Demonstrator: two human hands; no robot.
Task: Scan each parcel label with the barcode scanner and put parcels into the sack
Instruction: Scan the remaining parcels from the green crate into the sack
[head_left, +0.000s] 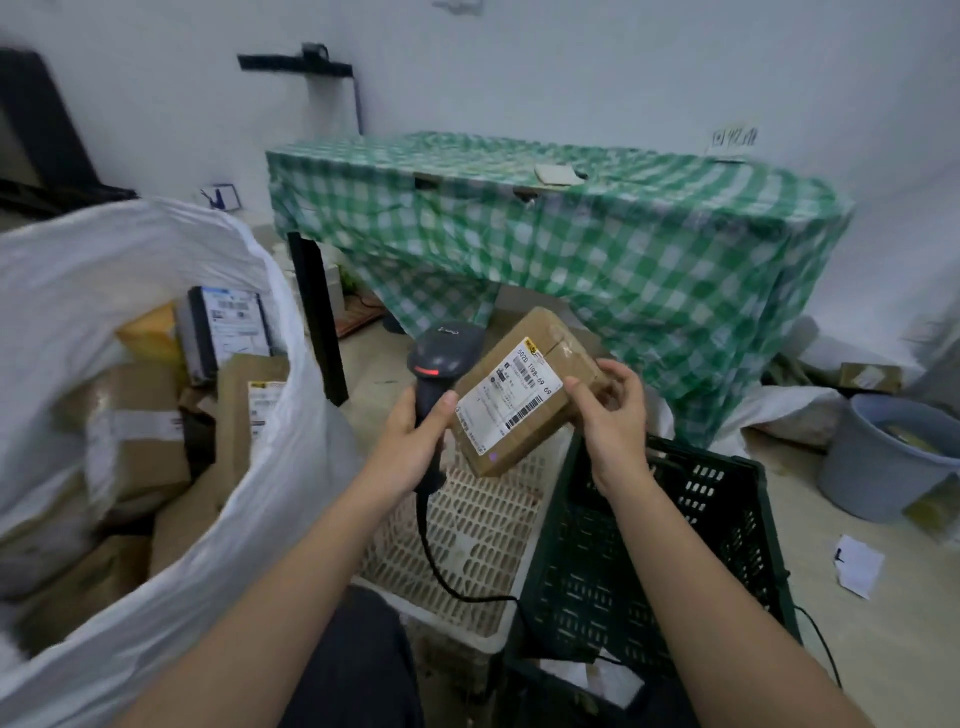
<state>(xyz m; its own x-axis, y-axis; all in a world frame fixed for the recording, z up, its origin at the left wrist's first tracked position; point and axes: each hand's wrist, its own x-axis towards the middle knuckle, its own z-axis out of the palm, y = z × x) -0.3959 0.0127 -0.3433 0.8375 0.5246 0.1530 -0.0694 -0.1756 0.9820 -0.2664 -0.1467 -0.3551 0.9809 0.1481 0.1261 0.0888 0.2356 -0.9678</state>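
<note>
- The left hand (415, 441) has its grip curled round the handle of the dark barcode scanner (441, 364), thumb up along the handle; the scanner head with its red window sits just above that grip.
- A black cable (441, 566) runs down from the handle, below the left grip, across the white crate (467, 540).
- The right hand (613, 415) grips a brown cardboard parcel (524, 400) at its right edge, thumb on the top face, fingers curled behind.
- The parcel is tilted, held in the air between the two grips, touching the scanner's right side; its white label (511, 387) with barcodes faces up.
- A small violet light spot (492, 458) lies on the parcel's near side.
- To the left of the left grip stands the open white sack (291, 415), holding several boxes and labelled parcels.
- Beneath the right grip is a dark green crate (675, 545).
- Beyond both grips stands a table under a green checked cloth (597, 234); a grey bucket (872, 457) is far right.
</note>
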